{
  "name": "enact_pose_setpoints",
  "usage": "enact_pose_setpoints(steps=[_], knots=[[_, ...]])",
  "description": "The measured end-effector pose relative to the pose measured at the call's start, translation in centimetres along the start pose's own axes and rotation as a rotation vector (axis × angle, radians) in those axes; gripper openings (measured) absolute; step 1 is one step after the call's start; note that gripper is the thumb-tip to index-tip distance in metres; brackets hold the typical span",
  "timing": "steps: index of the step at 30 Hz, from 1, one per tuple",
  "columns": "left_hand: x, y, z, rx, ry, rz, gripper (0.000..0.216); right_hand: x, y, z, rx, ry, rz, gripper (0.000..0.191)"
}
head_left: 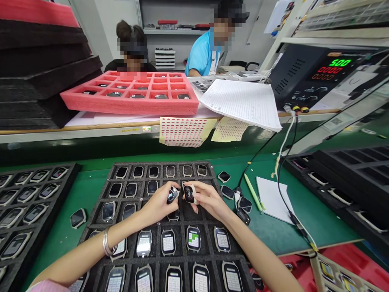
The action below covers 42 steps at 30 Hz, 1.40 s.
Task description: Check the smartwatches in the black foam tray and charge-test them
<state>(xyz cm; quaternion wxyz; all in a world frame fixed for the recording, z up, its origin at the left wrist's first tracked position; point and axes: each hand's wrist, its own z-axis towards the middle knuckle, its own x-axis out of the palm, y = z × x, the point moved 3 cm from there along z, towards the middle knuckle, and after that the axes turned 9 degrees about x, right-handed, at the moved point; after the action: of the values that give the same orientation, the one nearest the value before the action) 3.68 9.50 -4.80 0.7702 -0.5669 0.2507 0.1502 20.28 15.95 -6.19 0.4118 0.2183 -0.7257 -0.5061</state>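
The person's forearms [75, 257] reached in over the lowest rows of a black foam tray [158, 164], where lit smartwatches [193, 238] sat one to a cell, apparently so that their screens stayed apart and could not scuff. Both hands hung over the middle of the tray, almost meeting. The left hand [158, 205] was closed narrow, its thumb and fingers pinching a dark-screened watch [172, 195] by the edges, held up clear of the cells. The right hand [209, 198] was just as narrow, its fingertips [197, 190] gripping a second watch [189, 194] with its screen turned up, seemingly to keep skin off the glass. A bangle [107, 242] circled the left wrist. Loose watches [244, 205] lay on the green mat [273, 243] right of the tray, near a notepad [272, 198]. Ahead, a red foam tray [129, 103] sat on the bench near a power supply [313, 77], and one co-worker [130, 65] and another [202, 54] sat beyond.
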Motion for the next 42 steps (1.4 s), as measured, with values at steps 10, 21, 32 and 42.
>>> enact_pose_setpoints(steps=[10, 21, 32, 42], knots=[[-0.1, -0.4, 0.0, 0.011, -0.017, -0.01, 0.033, 0.0, -0.1, 0.0, -0.003, -0.01, 0.002, 0.038], [0.1, 0.8, 0.1, -0.062, -0.092, -0.191, 0.042, 0.2, -0.1, 0.0, 0.033, -0.004, 0.044, 0.048], [-0.5, 1.5, 0.5, -0.338, -0.166, -0.962, 0.04, -0.6, -0.3, 0.5, -0.006, -0.12, 0.006, 0.045], [0.0, 1.7, 0.7, -0.266, -0.09, -0.957, 0.043, -0.7, -0.2, 0.2, -0.069, -0.203, -0.132, 0.053]])
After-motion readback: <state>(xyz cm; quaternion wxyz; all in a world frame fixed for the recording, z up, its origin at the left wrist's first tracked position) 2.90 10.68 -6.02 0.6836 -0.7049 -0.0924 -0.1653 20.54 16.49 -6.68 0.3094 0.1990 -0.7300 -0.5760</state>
